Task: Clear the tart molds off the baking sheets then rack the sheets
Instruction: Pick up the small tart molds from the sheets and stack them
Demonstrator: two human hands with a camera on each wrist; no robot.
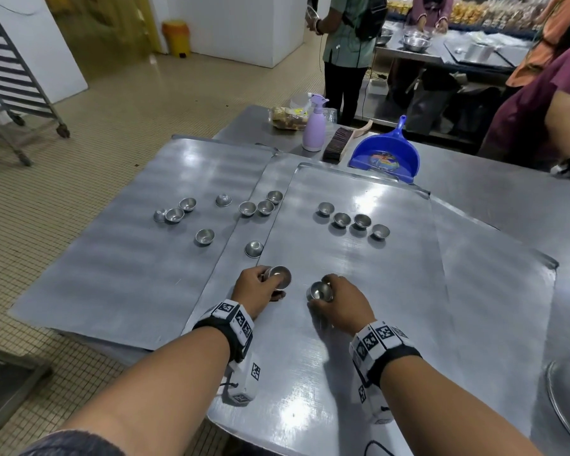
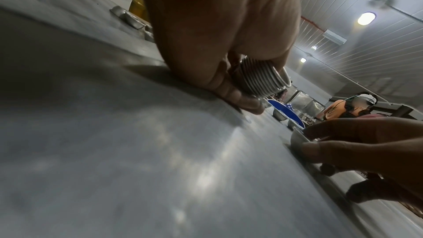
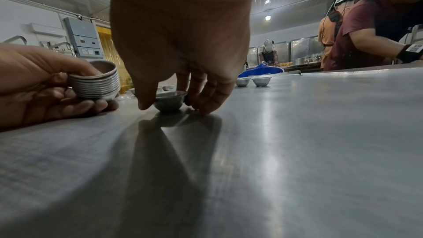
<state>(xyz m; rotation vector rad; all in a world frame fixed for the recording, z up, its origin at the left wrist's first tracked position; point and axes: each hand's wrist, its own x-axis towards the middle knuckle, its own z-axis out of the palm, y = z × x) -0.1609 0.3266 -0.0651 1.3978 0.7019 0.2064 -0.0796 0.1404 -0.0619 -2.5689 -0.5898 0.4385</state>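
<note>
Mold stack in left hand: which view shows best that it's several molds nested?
Right wrist view. The stack of nested molds sits side-on in the left hand, rims separately visible. Left wrist view shows the stack tilted and partly covered by fingers. Head view shows only the top mold's opening.

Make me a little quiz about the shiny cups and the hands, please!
1. True or false: the left hand holds a stack of nested molds.
2. What is the right hand pinching? A) the spray bottle B) a single mold C) the blue dustpan
3. Fill in: the row of four molds sits on a baking ____.

Key: 1 true; 2 B; 3 sheet.
</note>
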